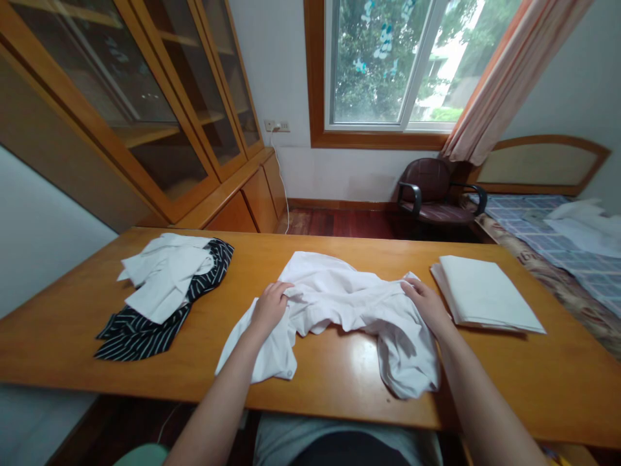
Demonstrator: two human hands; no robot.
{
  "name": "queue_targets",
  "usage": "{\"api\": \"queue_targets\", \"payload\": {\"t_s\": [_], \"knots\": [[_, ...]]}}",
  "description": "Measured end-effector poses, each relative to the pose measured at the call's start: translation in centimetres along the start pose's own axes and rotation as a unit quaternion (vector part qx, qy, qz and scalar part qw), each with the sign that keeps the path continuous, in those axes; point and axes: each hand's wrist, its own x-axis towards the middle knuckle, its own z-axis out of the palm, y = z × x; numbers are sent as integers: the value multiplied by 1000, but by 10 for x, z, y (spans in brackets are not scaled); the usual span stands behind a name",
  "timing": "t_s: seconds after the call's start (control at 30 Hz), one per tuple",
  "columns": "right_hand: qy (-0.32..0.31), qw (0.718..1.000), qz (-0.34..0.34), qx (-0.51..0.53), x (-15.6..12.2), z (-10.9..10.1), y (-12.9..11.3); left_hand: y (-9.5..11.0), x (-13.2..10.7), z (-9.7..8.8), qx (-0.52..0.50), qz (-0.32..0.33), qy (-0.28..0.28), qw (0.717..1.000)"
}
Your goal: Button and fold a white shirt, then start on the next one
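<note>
A white shirt point(334, 294) lies crumpled across the middle of the wooden table point(334, 375), its sleeves spread toward the near edge. A button shows on the cuff of the left sleeve. My left hand point(272, 305) is closed on the cloth at the shirt's left side, with the sleeve running beneath my wrist. At the opposite side, my right hand point(423, 301) pinches a bunched part of the same shirt. Some fingertips of both hands are hidden by the folds.
Left on the table, white clothing point(167, 268) lies over a black-and-white striped garment point(145, 333). A stack of folded white cloth or paper point(488, 291) sits at the right. Beyond stand a glass-fronted cabinet point(194, 97), an armchair point(429, 188) and a bed point(548, 223).
</note>
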Motion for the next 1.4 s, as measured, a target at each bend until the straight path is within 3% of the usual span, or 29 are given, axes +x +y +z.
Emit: {"api": "queue_targets", "payload": {"t_s": [0.17,0.33,0.47,0.57,0.7,0.83,0.93,1.03,1.17,1.3,1.4], "knots": [[-24,999,26,-35,-1,8,16,-16,1,0,-68,-1,16,998],[-64,998,-4,-30,-6,3,8,-19,-1,-4,-114,-31,18,993],[-58,998,-23,-15,-13,-2,-1,-19,-2,-6,-147,-88,-1,985],[-48,997,-58,18,-18,-12,-10,-17,-2,-9,-139,-126,-9,982],[-30,987,-159,13,-25,-36,-27,-17,1,-14,-144,-158,-12,977],[-143,974,-174,-27,-34,-60,-45,-22,3,-16,-141,-160,-3,977],[-239,954,-171,-57,-45,-64,-61,-22,3,-20,-116,-99,27,988],[-274,944,-162,-84,-58,-53,-74,-9,-1,-31,-59,-37,67,995],[-270,934,-154,-176,-71,-28,-79,32,-12,-48,-2,41,90,995],[-240,931,-170,-217,-66,-13,-69,75,-22,-45,0,143,-11,990],[-207,950,-145,-185,-52,-15,-60,87,-27,-28,37,138,-39,989]]}}
